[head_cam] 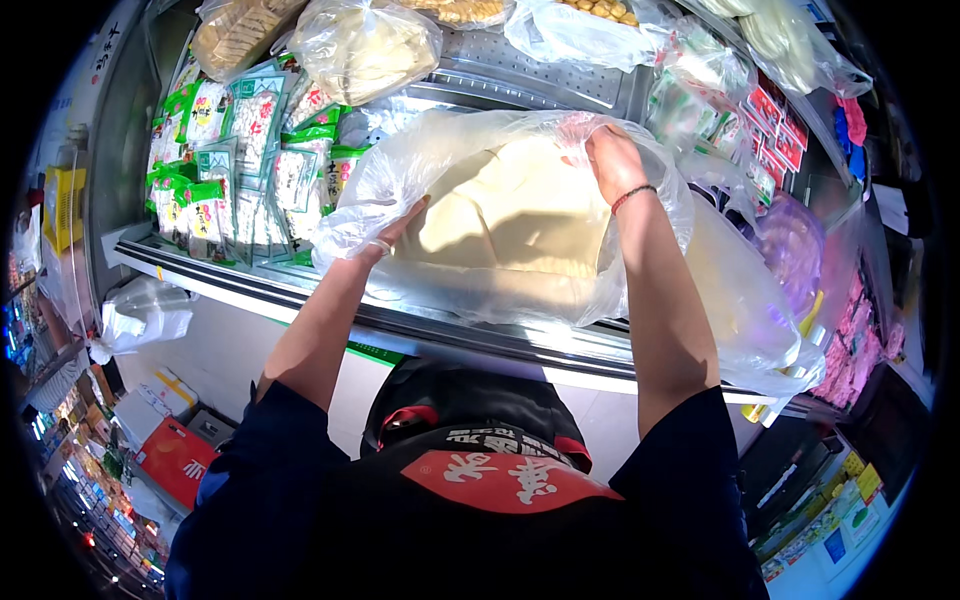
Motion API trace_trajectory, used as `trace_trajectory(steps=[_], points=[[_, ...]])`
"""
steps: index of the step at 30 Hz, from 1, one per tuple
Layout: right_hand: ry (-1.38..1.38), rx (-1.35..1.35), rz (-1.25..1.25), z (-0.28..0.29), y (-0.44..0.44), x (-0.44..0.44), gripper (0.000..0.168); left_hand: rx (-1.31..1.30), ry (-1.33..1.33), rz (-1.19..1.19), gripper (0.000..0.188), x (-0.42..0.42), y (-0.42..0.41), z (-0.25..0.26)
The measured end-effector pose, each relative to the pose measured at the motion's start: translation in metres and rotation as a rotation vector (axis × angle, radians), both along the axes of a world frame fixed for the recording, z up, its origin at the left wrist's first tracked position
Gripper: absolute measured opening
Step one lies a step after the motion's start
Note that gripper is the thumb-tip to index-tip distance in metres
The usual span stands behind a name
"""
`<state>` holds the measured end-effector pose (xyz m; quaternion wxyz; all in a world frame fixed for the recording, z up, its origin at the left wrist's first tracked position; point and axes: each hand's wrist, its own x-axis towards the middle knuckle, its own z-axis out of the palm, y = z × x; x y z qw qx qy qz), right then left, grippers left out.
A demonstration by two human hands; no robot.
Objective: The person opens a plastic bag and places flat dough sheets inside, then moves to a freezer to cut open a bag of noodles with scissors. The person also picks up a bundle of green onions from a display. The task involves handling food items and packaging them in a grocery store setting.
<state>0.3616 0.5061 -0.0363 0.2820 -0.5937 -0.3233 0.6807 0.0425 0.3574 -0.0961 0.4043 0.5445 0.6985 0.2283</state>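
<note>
A large clear plastic bag [450,146] lies with its mouth spread wide in front of me. Inside it is a broad stack of pale yellow food sheets [517,217], which look like bean-curd sheets. At the bag's left side, my left hand [396,229] holds the plastic, its thumb towards the sheets and its other fingers hidden by the film. My right hand [616,159] grips the bag's far right rim, fingertips partly covered by plastic. Shadows from my arms cross the sheets.
Packets [255,127] with green and white printing stand at left in the metal display case [517,330]. Bagged foods [367,45] line the back. Another clear bag [739,300] overhangs the front edge at right, near a purple bag [787,247]. A red box [176,461] sits lower left.
</note>
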Motion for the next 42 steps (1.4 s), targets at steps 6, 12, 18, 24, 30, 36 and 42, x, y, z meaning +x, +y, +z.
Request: trace_trajectory(steps=[6,12,18,24,30,36,42], points=[[0.48,-0.115,0.294,0.04,0.008,-0.067,0.04,0.004,0.129,0.119,0.046,0.045,-0.014,0.025],[-0.308,0.419,1.05,0.026,0.006,-0.157,0.024,0.342,0.022,0.077,0.034,0.076,-0.038,0.036],[-0.227,0.671,0.989,0.023,0.004,-0.194,0.053,0.23,-0.436,0.174,0.036,0.04,-0.037,0.017],[-0.2,0.799,0.814,0.047,0.018,-0.205,0.026,-0.404,-0.703,0.586,0.043,0.007,-0.004,0.018],[-0.546,0.833,1.574,0.029,-0.036,-0.194,0.021,0.177,-0.413,0.174,0.029,0.025,-0.035,-0.009],[-0.727,0.729,1.551,-0.087,-0.036,-0.215,0.04,0.01,-0.322,0.237,0.043,0.036,-0.046,0.026],[-0.921,0.821,1.874,-0.028,-0.03,-0.236,0.043,-0.248,0.008,0.329,0.065,0.039,-0.057,0.029]])
